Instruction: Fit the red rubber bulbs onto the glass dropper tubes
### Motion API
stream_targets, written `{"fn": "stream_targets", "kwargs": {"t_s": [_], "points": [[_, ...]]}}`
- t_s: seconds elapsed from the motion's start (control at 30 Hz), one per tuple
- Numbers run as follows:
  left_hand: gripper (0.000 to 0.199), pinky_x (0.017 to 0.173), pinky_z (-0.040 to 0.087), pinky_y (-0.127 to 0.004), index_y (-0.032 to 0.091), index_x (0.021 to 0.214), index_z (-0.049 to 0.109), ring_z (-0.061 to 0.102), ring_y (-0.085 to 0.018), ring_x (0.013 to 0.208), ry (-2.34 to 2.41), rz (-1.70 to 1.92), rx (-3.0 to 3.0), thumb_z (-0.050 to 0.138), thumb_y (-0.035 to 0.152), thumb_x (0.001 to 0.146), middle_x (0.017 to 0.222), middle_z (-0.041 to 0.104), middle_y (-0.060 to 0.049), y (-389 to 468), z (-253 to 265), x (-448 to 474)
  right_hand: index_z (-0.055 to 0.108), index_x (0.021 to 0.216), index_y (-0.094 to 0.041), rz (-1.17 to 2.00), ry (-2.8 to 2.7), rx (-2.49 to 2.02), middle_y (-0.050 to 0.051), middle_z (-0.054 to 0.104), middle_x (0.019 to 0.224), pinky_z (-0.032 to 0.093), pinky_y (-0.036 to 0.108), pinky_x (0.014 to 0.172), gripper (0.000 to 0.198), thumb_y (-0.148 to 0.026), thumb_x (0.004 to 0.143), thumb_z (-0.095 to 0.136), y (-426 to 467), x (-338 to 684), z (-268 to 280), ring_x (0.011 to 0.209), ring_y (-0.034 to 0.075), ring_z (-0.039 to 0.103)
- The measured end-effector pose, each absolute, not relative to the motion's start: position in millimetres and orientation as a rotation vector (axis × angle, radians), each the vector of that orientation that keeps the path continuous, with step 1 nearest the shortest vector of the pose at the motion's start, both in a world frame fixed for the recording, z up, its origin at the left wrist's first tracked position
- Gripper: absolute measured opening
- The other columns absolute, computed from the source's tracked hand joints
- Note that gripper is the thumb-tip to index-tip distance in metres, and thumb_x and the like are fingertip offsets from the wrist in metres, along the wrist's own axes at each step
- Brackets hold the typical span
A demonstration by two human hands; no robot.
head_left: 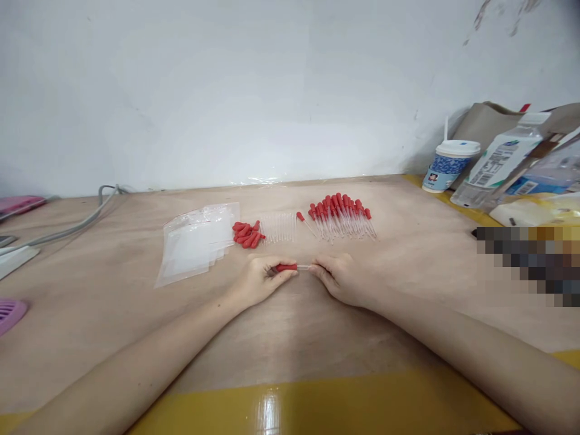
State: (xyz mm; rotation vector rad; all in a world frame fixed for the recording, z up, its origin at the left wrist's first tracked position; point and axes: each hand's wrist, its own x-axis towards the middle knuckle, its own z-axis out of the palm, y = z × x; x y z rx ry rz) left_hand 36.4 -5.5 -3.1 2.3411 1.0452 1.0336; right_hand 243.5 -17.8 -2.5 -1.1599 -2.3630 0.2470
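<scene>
Between thumb and fingers, my left hand (267,278) pinches a red rubber bulb (286,267). My right hand (334,275) is closed on a clear glass dropper tube (302,267), whose left end meets the bulb's mouth; how far it sits inside is hidden. Just beyond my left hand lies a small heap of loose red bulbs (248,234). Beside it, bare glass tubes (278,228) lie in a row. Past my right hand is a pile of droppers with red bulbs on them (342,214), with a single dropper (306,223) at its left side.
Clear zip bags (199,241) lie fanned out at the left. A grey cable (86,217), a pink object (20,205) and a purple slotted object (11,315) are farther left. A paper cup (448,166) and a plastic bottle (501,160) stand at the right by the wall.
</scene>
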Motion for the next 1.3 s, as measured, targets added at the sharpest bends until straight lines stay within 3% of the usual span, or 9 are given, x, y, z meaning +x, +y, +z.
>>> {"fn": "stream_targets", "kwargs": {"t_s": [0.17, 0.3, 0.37, 0.5, 0.63, 0.8, 1.07, 1.3], "points": [[0.026, 0.055, 0.047, -0.021, 0.015, 0.099, 0.062, 0.056, -0.010, 0.058, 1.195, 1.025, 2.356, 0.061, 0.028, 0.077, 0.074, 0.063, -0.002, 1.7, -0.8, 31.5, 0.056, 0.080, -0.016, 0.299, -2.274, -1.233, 0.006, 0.061, 0.078, 0.037, 0.026, 0.064, 0.020, -0.024, 0.087, 0.039, -12.9, 253.0, 5.4, 0.070, 0.015, 0.052], [0.020, 0.050, 0.041, -0.019, 0.015, 0.095, 0.061, 0.047, -0.008, 0.051, 1.231, 0.839, 2.374, 0.056, 0.027, 0.079, 0.061, 0.052, 0.003, 4.3, -0.8, 29.6, 0.055, 0.071, -0.016, 0.991, -1.926, -1.421, 0.005, 0.063, 0.070, 0.038, 0.022, 0.053, 0.020, -0.024, 0.083, 0.043, 13.7, 262.2, 13.7, 0.056, 0.011, 0.050], [0.016, 0.050, 0.039, -0.019, 0.016, 0.090, 0.062, 0.046, -0.008, 0.052, 1.210, 0.772, 2.430, 0.053, 0.026, 0.080, 0.058, 0.050, 0.003, 3.2, -0.5, 29.8, 0.057, 0.068, -0.016, 1.110, -1.781, -1.505, 0.005, 0.064, 0.070, 0.038, 0.022, 0.050, 0.019, -0.025, 0.081, 0.046, 30.5, 263.0, 18.6, 0.052, 0.010, 0.050], [0.018, 0.050, 0.037, -0.020, 0.017, 0.091, 0.063, 0.046, -0.009, 0.053, 1.186, 0.738, 2.458, 0.051, 0.027, 0.082, 0.058, 0.049, 0.003, -0.5, 1.0, 28.9, 0.058, 0.056, -0.016, 0.572, -1.770, -1.795, 0.007, 0.062, 0.062, 0.039, 0.026, 0.052, 0.033, -0.039, 0.078, 0.048, 59.0, 250.9, 25.3, 0.056, 0.016, 0.054], [0.019, 0.051, 0.037, -0.020, 0.016, 0.091, 0.063, 0.046, -0.009, 0.054, 1.177, 0.739, 2.461, 0.051, 0.028, 0.082, 0.060, 0.051, 0.002, -1.6, 1.7, 26.3, 0.064, 0.069, -0.016, 0.147, -1.764, -1.988, 0.012, 0.065, 0.074, 0.042, 0.032, 0.060, 0.044, -0.052, 0.079, 0.040, 79.0, 232.3, 23.3, 0.072, 0.024, 0.060], [0.019, 0.051, 0.037, -0.020, 0.016, 0.091, 0.063, 0.045, -0.009, 0.054, 1.167, 0.746, 2.450, 0.051, 0.027, 0.082, 0.061, 0.050, 0.002, -0.8, 0.1, 25.4, 0.064, 0.087, -0.015, 0.110, -1.851, -2.105, 0.014, 0.064, 0.083, 0.042, 0.037, 0.069, 0.044, -0.052, 0.079, 0.042, 88.1, 221.5, 21.2, 0.086, 0.027, 0.060], [0.019, 0.052, 0.037, -0.020, 0.016, 0.091, 0.063, 0.046, -0.009, 0.055, 1.166, 0.745, 2.450, 0.050, 0.028, 0.082, 0.062, 0.050, 0.002, -0.8, -0.4, 25.3, 0.065, 0.087, -0.014, 0.155, -1.921, -2.117, 0.015, 0.064, 0.088, 0.044, 0.037, 0.069, 0.046, -0.054, 0.078, 0.044, 82.8, 219.0, 23.8, 0.086, 0.027, 0.061], [0.019, 0.051, 0.037, -0.021, 0.017, 0.091, 0.063, 0.046, -0.009, 0.055, 1.156, 0.752, 2.449, 0.050, 0.027, 0.082, 0.061, 0.050, 0.002, -0.8, 0.0, 25.5, 0.066, 0.089, -0.017, 0.019, -1.949, -2.014, 0.012, 0.066, 0.086, 0.044, 0.034, 0.067, 0.033, -0.039, 0.080, 0.043, 76.6, 205.8, 18.8, 0.083, 0.026, 0.062]]}}
